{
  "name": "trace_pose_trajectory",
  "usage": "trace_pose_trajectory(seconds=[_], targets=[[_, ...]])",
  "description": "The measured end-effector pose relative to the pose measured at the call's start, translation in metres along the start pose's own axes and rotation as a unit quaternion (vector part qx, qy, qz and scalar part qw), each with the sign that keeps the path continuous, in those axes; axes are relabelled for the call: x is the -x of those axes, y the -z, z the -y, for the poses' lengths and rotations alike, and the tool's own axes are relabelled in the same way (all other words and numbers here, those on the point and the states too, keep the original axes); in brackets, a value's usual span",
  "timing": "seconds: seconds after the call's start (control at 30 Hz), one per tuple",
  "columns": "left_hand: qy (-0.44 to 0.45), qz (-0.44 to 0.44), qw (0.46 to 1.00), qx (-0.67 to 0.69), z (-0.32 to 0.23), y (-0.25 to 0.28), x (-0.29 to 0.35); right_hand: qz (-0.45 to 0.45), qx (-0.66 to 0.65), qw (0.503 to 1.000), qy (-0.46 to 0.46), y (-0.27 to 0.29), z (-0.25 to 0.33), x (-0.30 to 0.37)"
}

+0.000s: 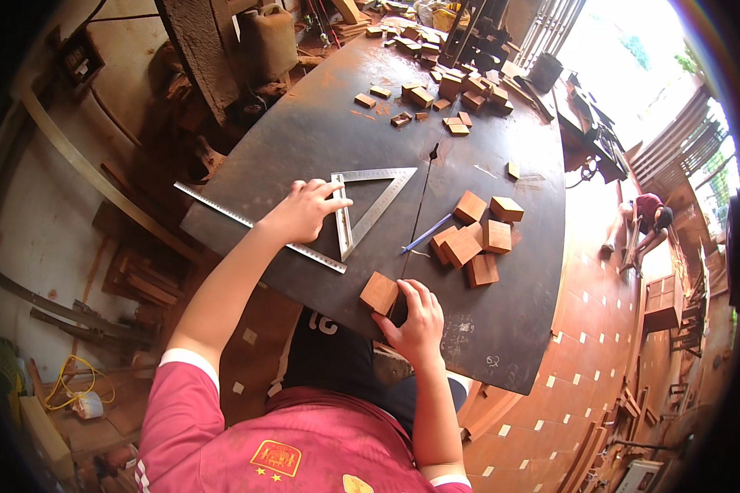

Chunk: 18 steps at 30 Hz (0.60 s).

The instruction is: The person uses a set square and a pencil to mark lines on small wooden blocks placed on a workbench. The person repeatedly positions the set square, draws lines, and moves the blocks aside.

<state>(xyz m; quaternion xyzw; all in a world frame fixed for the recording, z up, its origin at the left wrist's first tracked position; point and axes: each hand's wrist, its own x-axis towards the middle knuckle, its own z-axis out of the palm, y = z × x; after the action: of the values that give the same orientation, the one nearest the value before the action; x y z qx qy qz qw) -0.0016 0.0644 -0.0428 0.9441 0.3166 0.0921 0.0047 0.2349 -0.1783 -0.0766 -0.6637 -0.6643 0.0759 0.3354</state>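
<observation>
My left hand [302, 212] is at the metal triangle square [376, 223], its fingers bent over the thick left edge as the square lies flat on the dark table. Just below that hand lies a steel ruler [259, 227], set slantwise across the table's left part. At the near edge, my right hand [416, 320] holds a reddish-brown wooden block [378, 293] by its right side, between thumb and fingers. Several similar blocks [464, 245] sit in a loose cluster to the right of the square. Beside them lies a blue pen [427, 233].
Many small wood offcuts [469, 89] crowd the table's far end, around a dark machine part [492, 37]. A narrow slot [423, 201] runs along the dark tabletop [501, 329]. Another person [645, 218] bends low on the tiled floor at the right. A plastic jerrycan [269, 41] stands at the far left.
</observation>
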Motion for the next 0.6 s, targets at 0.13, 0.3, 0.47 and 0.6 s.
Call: trace_pose_trajectory(seconds=[0.13, 0.3, 0.47, 0.6], targets=[[-0.057, 0.069, 0.994, -0.063, 0.0, 0.003, -0.029, -0.03, -0.014, 0.999, -0.037, -0.005, -0.002, 0.003], [-0.123, 0.047, 0.99, -0.045, -0.006, 0.018, -0.03, -0.057, -0.037, 0.996, -0.054, -0.006, -0.005, 0.001], [-0.083, -0.095, 0.983, 0.136, -0.022, 0.041, 0.003, -0.053, -0.046, 0.996, -0.051, -0.005, -0.007, 0.002], [-0.114, -0.131, 0.983, 0.062, -0.051, 0.064, 0.038, -0.049, -0.045, 0.997, -0.036, -0.003, -0.01, 0.003]])
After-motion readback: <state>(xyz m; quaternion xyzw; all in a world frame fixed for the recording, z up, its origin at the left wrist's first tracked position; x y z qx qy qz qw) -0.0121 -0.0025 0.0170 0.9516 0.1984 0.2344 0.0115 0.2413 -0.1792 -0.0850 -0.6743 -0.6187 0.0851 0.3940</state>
